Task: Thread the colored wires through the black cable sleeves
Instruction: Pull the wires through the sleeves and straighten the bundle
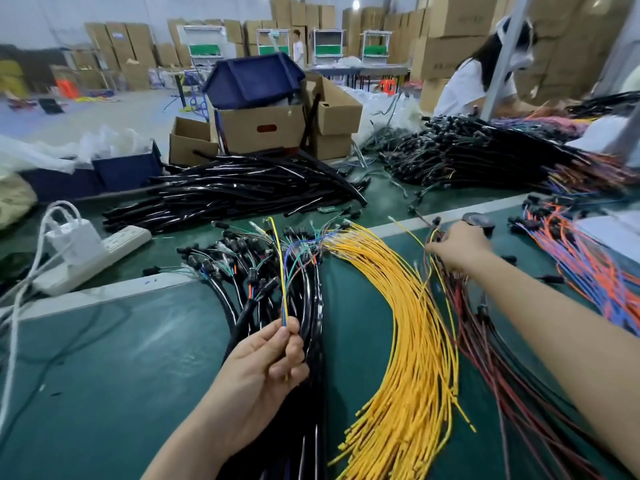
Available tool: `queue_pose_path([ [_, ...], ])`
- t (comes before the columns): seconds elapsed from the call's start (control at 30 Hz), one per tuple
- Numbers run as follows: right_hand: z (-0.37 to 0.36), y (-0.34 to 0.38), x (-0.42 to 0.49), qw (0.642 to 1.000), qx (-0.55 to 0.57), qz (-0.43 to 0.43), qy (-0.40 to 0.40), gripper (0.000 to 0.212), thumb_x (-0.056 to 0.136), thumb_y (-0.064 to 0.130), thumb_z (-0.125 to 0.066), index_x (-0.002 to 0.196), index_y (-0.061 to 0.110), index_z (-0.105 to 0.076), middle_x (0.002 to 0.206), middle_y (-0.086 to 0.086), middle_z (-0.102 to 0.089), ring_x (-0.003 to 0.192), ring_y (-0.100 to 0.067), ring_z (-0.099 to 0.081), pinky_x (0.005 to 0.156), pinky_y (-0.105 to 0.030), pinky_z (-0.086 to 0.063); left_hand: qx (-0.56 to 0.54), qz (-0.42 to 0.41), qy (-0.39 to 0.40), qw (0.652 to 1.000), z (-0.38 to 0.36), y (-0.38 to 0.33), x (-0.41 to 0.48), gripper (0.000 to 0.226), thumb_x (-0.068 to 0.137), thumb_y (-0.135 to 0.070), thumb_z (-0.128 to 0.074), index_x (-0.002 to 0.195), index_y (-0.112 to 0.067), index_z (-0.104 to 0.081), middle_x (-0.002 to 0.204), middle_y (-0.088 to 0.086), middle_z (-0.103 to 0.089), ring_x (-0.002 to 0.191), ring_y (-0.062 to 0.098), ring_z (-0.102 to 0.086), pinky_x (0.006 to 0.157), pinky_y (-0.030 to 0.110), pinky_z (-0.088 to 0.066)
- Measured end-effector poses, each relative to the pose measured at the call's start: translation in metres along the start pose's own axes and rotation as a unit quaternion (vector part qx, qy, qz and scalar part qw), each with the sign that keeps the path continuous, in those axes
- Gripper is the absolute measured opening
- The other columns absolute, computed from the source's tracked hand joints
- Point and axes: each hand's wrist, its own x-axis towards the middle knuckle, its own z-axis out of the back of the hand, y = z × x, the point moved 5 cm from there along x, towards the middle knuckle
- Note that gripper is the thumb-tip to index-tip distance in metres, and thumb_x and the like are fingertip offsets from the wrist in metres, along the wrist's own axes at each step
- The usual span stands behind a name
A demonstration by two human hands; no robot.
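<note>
Across the far side of the green worktop (121, 358) lies the big heap of black cable sleeves (235, 192), loose and glossy, reaching toward the far left corner. Down the middle runs the sheaf of yellow wires (408, 323), fanning from the centre to the near edge. Just left of it sits the bundle of sleeved harnesses (311, 306), with coloured ends sprouting at its far end. To the right of the yellow ones are the dark red wires (491, 341), and toward the right edge the orange and blue wires (581, 265) (a proper tangle). A white power strip (104, 251) rests near the left edge.

My left hand (266, 362) is over the sleeved harnesses, thumb and fingers pinching a thin cluster of coloured wires (281, 271), yellow, blue and green, which stand upright from my grip. My right hand (457, 251) is at the far ends of the dark red wires, fingers bunched together; whether they hold one I cannot tell.
</note>
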Motion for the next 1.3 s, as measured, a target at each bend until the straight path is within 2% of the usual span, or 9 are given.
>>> queue_pose_path([
  [0.1,-0.013,-0.027,0.017,0.999,0.026,-0.045,-0.013,0.048,0.085,0.050,-0.064,0.069,0.011,-0.040,0.080,-0.015,-0.052,0.074,-0.025,-0.050,0.051,-0.029,-0.031,0.007,-0.003,-0.001,1.000,0.002,0.002,-0.001,0.012,0.084,-0.007,-0.046,0.090,-0.003,-0.055,0.057,0.002,-0.043,0.037,0.003,-0.032,0.041,0.018,-0.040],
  [0.33,-0.015,-0.008,0.029,0.998,0.025,-0.040,-0.052,0.049,0.080,0.055,-0.065,0.069,0.010,-0.049,0.082,-0.012,-0.058,0.079,-0.028,-0.059,0.058,-0.027,-0.039,0.012,-0.002,0.002,1.000,0.003,0.002,-0.002,0.012,0.084,-0.008,-0.047,0.086,-0.003,-0.058,0.057,0.003,-0.043,0.037,0.004,-0.031,0.042,0.019,-0.040],
  [0.47,-0.022,0.002,0.032,0.999,-0.014,-0.042,-0.021,0.033,0.079,0.033,-0.073,0.085,0.007,-0.053,0.089,-0.012,-0.058,0.088,-0.031,-0.062,0.062,-0.029,-0.044,0.012,0.001,-0.004,1.000,0.003,0.003,-0.002,0.013,0.084,-0.007,-0.047,0.086,-0.002,-0.058,0.056,0.004,-0.042,0.037,0.004,-0.030,0.041,0.020,-0.040],
  [0.6,-0.015,0.001,0.042,0.995,0.076,-0.068,0.025,0.020,0.079,0.011,-0.064,0.065,0.005,-0.052,0.067,-0.011,-0.056,0.055,-0.022,-0.049,0.048,-0.023,-0.038,0.008,0.006,0.002,1.000,0.006,0.001,-0.001,0.015,0.085,-0.007,-0.047,0.084,-0.002,-0.061,0.057,0.004,-0.041,0.038,0.005,-0.031,0.041,0.020,-0.041],
  [0.77,0.003,-0.003,0.036,0.944,0.298,-0.096,0.106,0.017,0.091,-0.001,-0.056,0.075,-0.001,-0.057,0.064,-0.011,-0.054,0.035,-0.005,-0.040,0.029,-0.011,-0.034,0.010,0.006,0.016,1.000,0.005,0.000,0.000,0.016,0.084,-0.008,-0.049,0.082,-0.004,-0.064,0.057,0.003,-0.043,0.039,0.005,-0.031,0.042,0.020,-0.041],
  [0.93,0.035,0.022,0.025,0.885,0.458,0.074,0.041,0.018,0.097,0.009,-0.052,0.079,0.012,-0.052,0.066,-0.016,-0.061,0.035,-0.006,-0.050,0.038,-0.015,-0.044,0.011,0.006,0.022,1.000,0.007,0.001,0.001,0.019,0.086,-0.009,-0.048,0.082,-0.006,-0.067,0.058,0.002,-0.043,0.039,0.004,-0.032,0.044,0.020,-0.042],
  [1.07,0.049,0.042,0.006,0.890,0.428,0.143,0.065,0.015,0.100,0.020,-0.047,0.085,0.022,-0.050,0.058,-0.008,-0.069,0.038,-0.016,-0.056,0.037,-0.019,-0.043,0.015,0.003,0.023,1.000,0.004,0.002,0.001,0.022,0.086,-0.010,-0.049,0.081,-0.007,-0.069,0.060,0.003,-0.045,0.038,0.004,-0.034,0.045,0.019,-0.042],
  [1.23,0.098,0.089,-0.031,0.804,0.553,0.206,0.074,0.008,0.096,0.016,-0.053,0.089,0.015,-0.057,0.058,0.001,-0.067,0.047,-0.009,-0.057,0.045,-0.018,-0.047,0.063,-0.020,-0.002,0.998,-0.002,0.003,0.001,0.019,0.082,-0.013,-0.051,0.085,-0.003,-0.067,0.068,0.011,-0.063,0.042,0.008,-0.049,0.053,0.024,-0.054],
  [1.3,0.127,0.113,-0.050,0.796,0.539,0.273,0.022,0.014,0.097,0.013,-0.048,0.089,0.011,-0.058,0.062,0.002,-0.069,0.053,-0.009,-0.060,0.051,-0.018,-0.048,0.067,-0.023,-0.008,0.997,-0.002,0.003,0.000,0.019,0.082,-0.013,-0.051,0.090,-0.001,-0.063,0.076,0.016,-0.068,0.049,0.012,-0.059,0.059,0.027,-0.056],
])
